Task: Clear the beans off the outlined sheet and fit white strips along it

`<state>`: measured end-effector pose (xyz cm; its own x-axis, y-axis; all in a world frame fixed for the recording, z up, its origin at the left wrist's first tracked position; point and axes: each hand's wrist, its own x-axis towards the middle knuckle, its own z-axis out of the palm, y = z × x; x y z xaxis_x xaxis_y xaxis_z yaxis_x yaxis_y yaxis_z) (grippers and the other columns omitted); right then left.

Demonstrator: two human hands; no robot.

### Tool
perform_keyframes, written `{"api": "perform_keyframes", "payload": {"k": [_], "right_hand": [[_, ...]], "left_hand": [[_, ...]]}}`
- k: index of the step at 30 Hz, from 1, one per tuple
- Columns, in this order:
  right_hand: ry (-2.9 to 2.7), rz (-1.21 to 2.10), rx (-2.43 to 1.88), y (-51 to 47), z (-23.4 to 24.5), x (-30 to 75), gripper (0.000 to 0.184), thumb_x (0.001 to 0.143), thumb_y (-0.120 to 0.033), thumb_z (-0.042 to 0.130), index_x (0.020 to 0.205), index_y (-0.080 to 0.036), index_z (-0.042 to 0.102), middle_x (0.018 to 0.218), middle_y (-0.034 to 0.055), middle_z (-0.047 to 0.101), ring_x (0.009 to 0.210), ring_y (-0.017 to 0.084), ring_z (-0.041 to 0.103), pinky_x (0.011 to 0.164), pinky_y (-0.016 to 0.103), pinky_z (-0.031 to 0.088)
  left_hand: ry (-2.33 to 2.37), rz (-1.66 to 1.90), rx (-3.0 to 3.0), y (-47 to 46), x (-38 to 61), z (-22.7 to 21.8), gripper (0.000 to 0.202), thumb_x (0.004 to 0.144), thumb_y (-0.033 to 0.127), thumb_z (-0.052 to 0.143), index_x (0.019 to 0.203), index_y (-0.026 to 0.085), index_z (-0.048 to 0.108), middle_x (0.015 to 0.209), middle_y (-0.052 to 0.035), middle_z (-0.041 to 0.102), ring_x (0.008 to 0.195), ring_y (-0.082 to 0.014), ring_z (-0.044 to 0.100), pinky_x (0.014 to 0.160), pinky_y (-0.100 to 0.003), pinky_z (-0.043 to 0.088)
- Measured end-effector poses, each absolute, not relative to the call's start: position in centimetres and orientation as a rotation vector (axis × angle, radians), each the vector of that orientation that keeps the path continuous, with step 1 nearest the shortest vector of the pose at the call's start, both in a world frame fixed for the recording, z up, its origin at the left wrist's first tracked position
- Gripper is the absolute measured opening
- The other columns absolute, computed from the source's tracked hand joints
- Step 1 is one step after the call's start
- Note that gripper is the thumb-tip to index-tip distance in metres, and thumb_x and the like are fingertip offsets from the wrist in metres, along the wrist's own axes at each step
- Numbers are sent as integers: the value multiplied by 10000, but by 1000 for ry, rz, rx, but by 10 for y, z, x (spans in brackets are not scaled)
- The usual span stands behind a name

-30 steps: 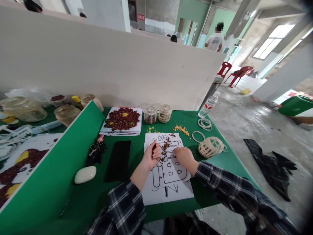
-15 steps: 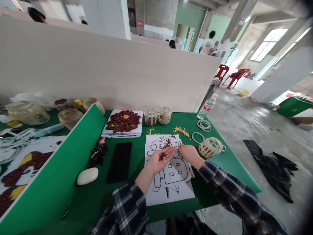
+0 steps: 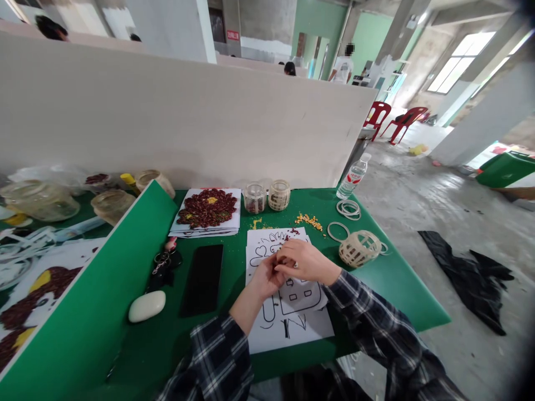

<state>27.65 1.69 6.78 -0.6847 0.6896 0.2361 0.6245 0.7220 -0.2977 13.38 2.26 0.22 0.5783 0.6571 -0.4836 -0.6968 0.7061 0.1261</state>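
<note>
My left hand [image 3: 266,278] is cupped palm up above a sheet of paper with black line drawings [image 3: 309,328]. Half a second ago small dark red beans lay in that palm; now my right hand covers most of it. My right hand [image 3: 307,260] reaches over the left palm with its fingers bent together at the left fingertips, and what they pinch is hidden. A few red beans [image 3: 294,231] lie at the paper's top edge. Yellow corn kernels [image 3: 309,221] are scattered on the green table just beyond the paper.
Two small glass jars [image 3: 254,198] stand at the back, beside a bean-covered flower picture [image 3: 208,208]. Left are a black phone [image 3: 203,278], a white oval case [image 3: 147,306], keys [image 3: 161,264] and a green divider [image 3: 96,278]. Right are a woven basket [image 3: 359,249], white rings [image 3: 348,209] and a water bottle [image 3: 353,177].
My right hand has moved left from the paper onto my left palm, covering the beans there. The left hand stays nearly in place with its fingers more curled. The view has shifted slightly.
</note>
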Motion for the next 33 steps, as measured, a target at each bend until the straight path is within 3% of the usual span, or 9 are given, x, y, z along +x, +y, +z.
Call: {"api": "perform_keyframes", "payload": {"k": [3, 5, 9, 13, 17, 24, 29, 33], "right_hand": [[-2285, 345, -1219, 17, 67, 302, 303, 988, -378, 403, 876, -172, 596, 844, 43, 625, 808, 145, 553, 754, 264, 428], [-2179, 288, -1453, 16, 55, 319, 358, 1005, -366, 347, 803, -174, 572, 761, 28, 599, 720, 140, 534, 676, 254, 407], [-2336, 123, -1739, 14, 20, 341, 335, 989, -399, 398, 804, -176, 567, 752, 25, 595, 730, 147, 550, 658, 246, 380], [-2511, -10, -1672, 15, 2, 344, 337, 968, -450, 424, 871, -167, 579, 840, 59, 615, 816, 175, 558, 736, 273, 404], [-2518, 75, -1433, 19, -2, 341, 264, 969, -349, 431, 1002, -148, 601, 966, 94, 625, 918, 192, 555, 852, 330, 438], [-2392, 461, -1039, 0, -4, 352, 226, 957, -229, 440, 1059, -175, 635, 1084, 95, 668, 1037, 170, 585, 935, 352, 479], [-2172, 625, -1155, -15, 3, 359, 248, 976, -269, 407, 1040, -178, 629, 1033, 86, 680, 1000, 173, 610, 909, 342, 490], [-2127, 494, -1339, -12, 7, 357, 260, 980, -331, 399, 1018, -162, 593, 999, 91, 648, 940, 177, 596, 845, 322, 480]], "left_hand": [[532, 792, -158, 23, 128, 7, 191, 906, 75, 368, 954, 115, 548, 761, -78, 646, 636, -117, 663, 543, -177, 548], [451, 811, -200, 22, 120, 7, 220, 905, 40, 356, 996, 141, 529, 716, -37, 610, 525, -65, 603, 455, -120, 491], [274, 933, -155, 19, 106, 5, 263, 913, -9, 342, 936, 187, 516, 545, 64, 450, 316, -2, 372, 316, -74, 312], [267, 917, -88, 20, 103, 1, 215, 955, 99, 415, 766, 189, 463, 422, 106, 308, 254, -1, 254, 280, -106, 205], [258, 876, -94, 25, 104, -1, 289, 968, 197, 448, 681, 186, 413, 385, 107, 277, 262, -14, 277, 291, -129, 194], [251, 897, -177, 28, 105, 2, 277, 977, 155, 396, 707, 158, 456, 460, 82, 378, 328, -4, 357, 335, -108, 259], [227, 898, -154, 28, 105, -3, 269, 969, 144, 409, 710, 151, 476, 476, 78, 381, 344, -5, 370, 352, -108, 278], [234, 897, -176, 28, 106, -5, 272, 973, 141, 392, 716, 145, 480, 482, 77, 384, 344, -5, 367, 354, -111, 282]]}}
